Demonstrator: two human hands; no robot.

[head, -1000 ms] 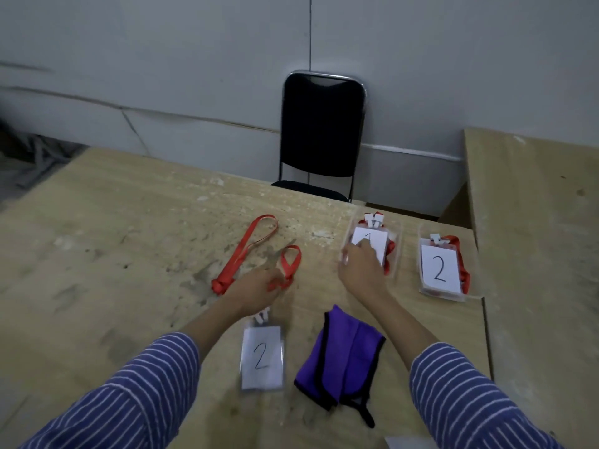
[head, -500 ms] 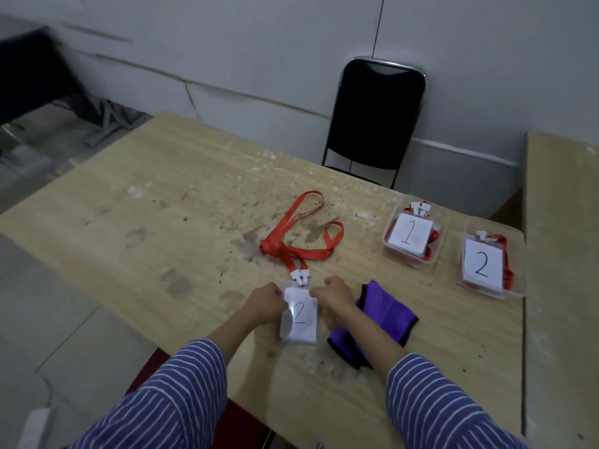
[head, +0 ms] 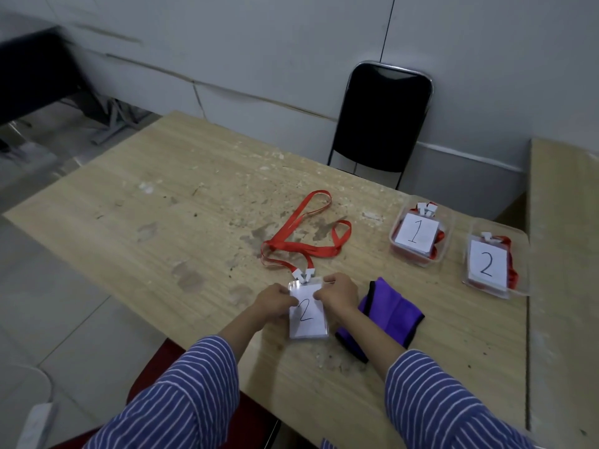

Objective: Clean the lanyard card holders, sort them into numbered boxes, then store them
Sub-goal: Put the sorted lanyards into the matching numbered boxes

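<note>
Both hands meet over a clear card holder [head: 307, 314] lying flat on the wooden bench [head: 162, 228] close to its near edge, its paper insert marked "2" facing up. The left hand [head: 275, 299] pinches the holder's upper left edge, and the right hand [head: 338, 293] pinches the upper right; each grip is curled onto the plastic near the top, probably to steady or square it for wiping. The red lanyard [head: 304, 244] is clipped to the holder's top by white clips and trails away in loose loops across the bench, out of the way of the card face.

A folded purple cloth [head: 392, 314] lies just beside the holder on the right, touching or nearly touching the right wrist, handy for cleaning. Further right stand two clear plastic boxes: box 1 [head: 445, 241] and box 2 [head: 466, 277], each already holding a red-lanyard holder with its number showing. Judging by the "2", this holder belongs in the right-hand box once it is cleaned.

A black chair [head: 385, 118] stands behind the bench against the wall.
</note>
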